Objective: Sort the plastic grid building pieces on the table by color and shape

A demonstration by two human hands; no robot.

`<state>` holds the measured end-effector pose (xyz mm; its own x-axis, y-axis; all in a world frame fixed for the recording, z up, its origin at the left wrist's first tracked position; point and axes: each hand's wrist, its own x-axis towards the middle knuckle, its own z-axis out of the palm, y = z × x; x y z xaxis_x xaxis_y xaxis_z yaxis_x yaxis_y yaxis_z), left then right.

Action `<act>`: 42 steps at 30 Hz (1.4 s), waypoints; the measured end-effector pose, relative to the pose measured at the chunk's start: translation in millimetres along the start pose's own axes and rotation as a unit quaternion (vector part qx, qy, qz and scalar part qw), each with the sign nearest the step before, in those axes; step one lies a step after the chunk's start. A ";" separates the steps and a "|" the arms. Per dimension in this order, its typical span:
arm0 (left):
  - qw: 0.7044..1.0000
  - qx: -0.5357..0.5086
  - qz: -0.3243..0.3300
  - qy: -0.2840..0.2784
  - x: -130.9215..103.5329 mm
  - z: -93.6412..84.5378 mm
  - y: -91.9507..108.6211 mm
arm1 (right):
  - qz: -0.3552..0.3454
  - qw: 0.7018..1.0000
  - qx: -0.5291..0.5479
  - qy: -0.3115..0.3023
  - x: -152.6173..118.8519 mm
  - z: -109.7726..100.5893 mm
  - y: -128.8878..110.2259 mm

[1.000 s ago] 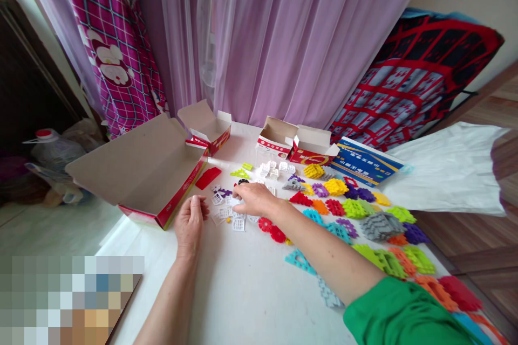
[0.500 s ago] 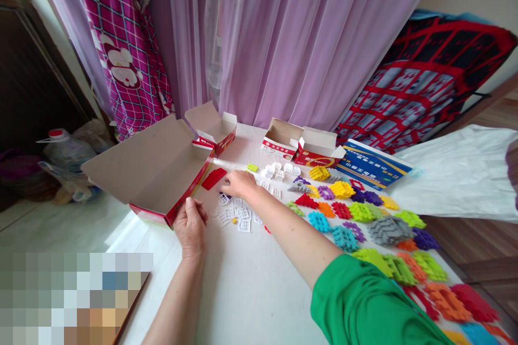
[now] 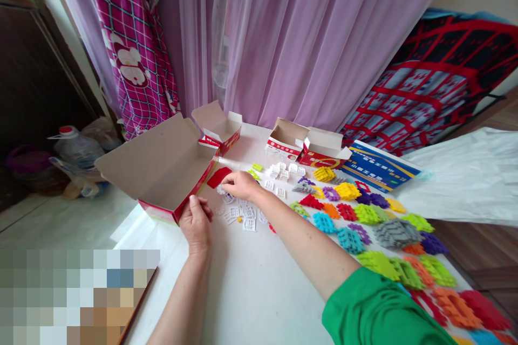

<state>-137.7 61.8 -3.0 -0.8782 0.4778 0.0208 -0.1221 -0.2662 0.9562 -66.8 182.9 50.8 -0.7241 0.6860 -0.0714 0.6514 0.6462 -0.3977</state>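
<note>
My right hand (image 3: pixel 243 185) reaches over the table with its fingers pinched together. A white rounded plastic piece (image 3: pixel 221 190) shows right at its fingertips; whether they hold it I cannot tell. Just beyond lies a stack of red pieces (image 3: pixel 219 177). White window-like lattice pieces (image 3: pixel 250 225) are scattered below that hand. My left hand (image 3: pixel 196 223) is closed, its fingers curled, beside the front corner of a large open cardboard box (image 3: pixel 162 172). What is inside its fingers, if anything, is hidden.
Behind stand small open red boxes (image 3: pixel 283 146) and a blue printed lid (image 3: pixel 382 167). Colourful interlocking plastic pieces (image 3: pixel 396 234) lie in piles along the table's right side. White pieces (image 3: pixel 279 171) are heaped near the back. A plastic bottle (image 3: pixel 75 148) stands at floor level on the left.
The view has shifted slightly, so things appear further right. A white rounded piece now shows at my right fingertips, where a dark piece was before. My left hand stays by the box.
</note>
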 end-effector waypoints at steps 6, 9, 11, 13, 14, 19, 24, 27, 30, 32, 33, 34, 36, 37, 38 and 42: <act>1.000 -0.007 0.001 0.000 0.6 -0.6 -0.6 | -0.057 0.992 -0.087 -0.064 -20.4 8.1 -17.3; 1.000 -0.008 -0.001 -0.003 1.0 -0.9 -0.9 | -0.073 0.984 -0.152 -0.062 -25.3 6.9 -21.9; 1.000 -0.008 -0.005 -0.006 1.2 -0.9 -1.1 | -0.088 0.979 -0.175 -0.066 -28.1 5.7 -24.3; 1.000 -0.004 -0.006 -0.008 1.2 -0.9 -1.1 | -0.092 0.973 -0.198 -0.081 -30.9 5.4 -28.0; 1.000 -0.002 -0.005 -0.008 1.3 -0.8 -1.2 | -0.089 0.970 -0.208 -0.091 -32.1 5.6 -30.5; 1.000 -0.002 0.005 -0.003 2.4 -0.5 -2.8 | -0.052 0.974 -0.193 -0.106 -34.1 6.2 -41.4; 1.000 -0.010 0.001 -0.009 2.5 -0.1 -4.0 | -0.040 0.975 -0.172 -0.136 -32.6 0.2 -44.7; 1.000 -0.005 0.004 -0.009 1.9 0.0 -2.9 | -0.035 0.973 -0.183 -0.136 -31.6 0.5 -48.6; 1.000 0.003 0.005 -0.005 1.9 -0.2 -1.9 | -0.043 0.970 -0.195 -0.135 -30.9 3.9 -53.3; 1.000 0.000 0.006 -0.005 2.2 -0.7 -2.0 | -0.052 0.971 -0.198 -0.127 -32.3 2.3 -51.8; 1.000 -0.001 0.008 -0.006 2.3 -0.9 -2.3 | -0.054 0.972 -0.195 -0.119 -33.9 -1.0 -47.8; 1.000 -0.002 0.011 -0.008 2.4 -1.1 -2.6 | -0.052 0.975 -0.189 -0.107 -36.2 -6.2 -40.9; 1.000 -0.002 0.016 -0.011 2.1 -1.1 -3.2 | -0.034 0.982 -0.172 -0.074 -42.9 -21.6 -17.5; 1.000 -0.002 0.017 -0.012 1.7 -0.9 -3.5 | -0.012 0.985 -0.163 -0.053 -47.1 -31.0 -1.4; 1.000 -0.003 0.015 -0.012 1.2 -0.5 -3.6 | 0.019 0.987 -0.159 -0.030 -51.8 -40.7 17.0; 1.000 -0.004 0.011 -0.014 -1.1 1.2 -3.3 | 0.132 0.972 -0.194 0.009 -72.2 -70.2 92.1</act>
<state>-135.9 63.1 -5.8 -0.8677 0.4945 0.0497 -0.1069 -0.2834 0.9530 61.4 216.3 83.5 -0.5178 0.8487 -0.1073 0.8532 0.5216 0.0085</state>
